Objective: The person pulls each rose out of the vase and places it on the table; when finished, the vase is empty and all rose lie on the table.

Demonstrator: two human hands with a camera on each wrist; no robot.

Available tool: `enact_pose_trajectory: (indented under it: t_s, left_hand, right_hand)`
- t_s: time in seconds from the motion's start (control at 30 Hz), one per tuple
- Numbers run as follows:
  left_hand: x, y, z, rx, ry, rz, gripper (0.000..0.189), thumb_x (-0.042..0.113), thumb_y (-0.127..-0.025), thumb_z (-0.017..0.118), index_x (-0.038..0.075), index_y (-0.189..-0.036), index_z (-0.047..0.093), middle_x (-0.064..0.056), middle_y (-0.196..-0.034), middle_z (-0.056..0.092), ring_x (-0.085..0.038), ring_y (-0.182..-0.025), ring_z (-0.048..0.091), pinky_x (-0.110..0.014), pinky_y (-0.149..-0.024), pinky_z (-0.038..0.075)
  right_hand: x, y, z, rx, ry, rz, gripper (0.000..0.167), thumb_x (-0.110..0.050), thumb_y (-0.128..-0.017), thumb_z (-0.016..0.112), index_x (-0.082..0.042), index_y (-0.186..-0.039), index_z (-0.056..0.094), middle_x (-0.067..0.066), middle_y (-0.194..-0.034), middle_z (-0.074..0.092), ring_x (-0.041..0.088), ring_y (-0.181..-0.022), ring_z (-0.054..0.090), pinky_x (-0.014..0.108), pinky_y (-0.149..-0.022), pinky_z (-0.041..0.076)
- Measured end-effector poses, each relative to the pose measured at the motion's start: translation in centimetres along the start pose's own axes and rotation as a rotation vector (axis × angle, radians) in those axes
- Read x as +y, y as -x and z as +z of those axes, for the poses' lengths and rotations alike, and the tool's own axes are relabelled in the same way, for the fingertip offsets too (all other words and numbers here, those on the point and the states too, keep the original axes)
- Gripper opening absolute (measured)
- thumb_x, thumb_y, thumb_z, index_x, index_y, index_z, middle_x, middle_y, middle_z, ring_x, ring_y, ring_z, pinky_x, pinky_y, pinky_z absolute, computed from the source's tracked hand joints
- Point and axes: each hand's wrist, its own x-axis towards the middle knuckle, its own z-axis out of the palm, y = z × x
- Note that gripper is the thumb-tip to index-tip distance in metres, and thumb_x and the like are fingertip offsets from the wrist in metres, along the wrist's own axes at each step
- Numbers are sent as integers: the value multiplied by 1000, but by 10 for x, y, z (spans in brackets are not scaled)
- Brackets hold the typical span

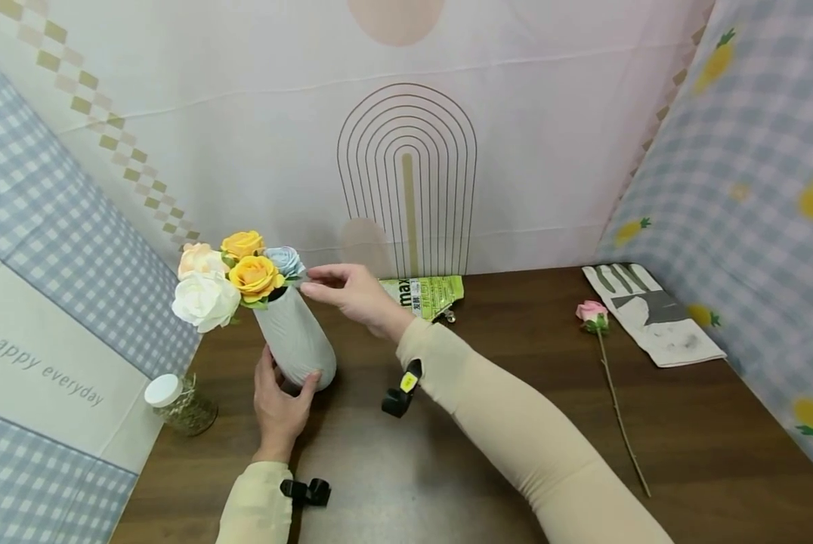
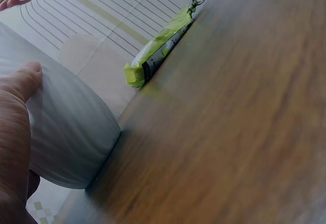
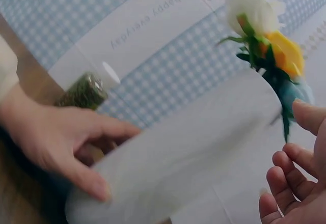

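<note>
A pale grey-white vase [image 1: 294,344] stands on the table, holding a bunch of artificial flowers. My left hand [image 1: 280,408] grips its lower body, thumb on the near side, as the left wrist view also shows on the vase [image 2: 71,122]. At the mouth are two yellow roses [image 1: 255,278], a white flower [image 1: 205,301], a peach one [image 1: 201,259] and a light blue rose [image 1: 285,261]. My right hand [image 1: 359,295] is beside the blue rose, thumb and fingers parted. In the right wrist view a green leaf [image 3: 286,127] hangs near those fingertips.
A pink rose [image 1: 591,311] on a long stem lies at the right, next to a folded printed cloth [image 1: 658,317]. Against the back wall sits a green packet [image 1: 440,295] with a clip. A white-lidded jar [image 1: 187,408] of dried herbs stands left of the vase.
</note>
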Motion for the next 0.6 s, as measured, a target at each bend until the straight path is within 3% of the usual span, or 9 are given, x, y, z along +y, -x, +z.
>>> enact_pose_trajectory:
  t_s: [0.23,0.37,0.6]
  left_hand:
    - [0,0,-1,4,5,-3,96,22,-71,86,11,-150,32,-19,-135,47,-31,-116,52,-50,-81,52]
    - [0,0,-1,3,-2,-2,96,23,-71,86,11,-150,32,-18,-135,47,-30,-116,52,-50,-81,52]
    - [-1,0,1,2,-1,5,96,23,-71,86,12,-150,32,-17,-136,47,-30,-117,52,-51,-80,52]
  right_hand:
    - [-6,-5,24,-55,-44,35,41,-28,-88,72,-13,-125,65,-5,-107,66,9,-98,60,32,-86,50]
    - [-8,-8,28,-28,-69,44,39,-25,-86,74,-17,-124,66,-6,-106,66,10,-97,59,31,-83,50]
    - [-8,-16,28,1,-175,86,32,-9,-86,73,-8,-117,67,-3,-100,65,10,-89,56,28,-79,46]
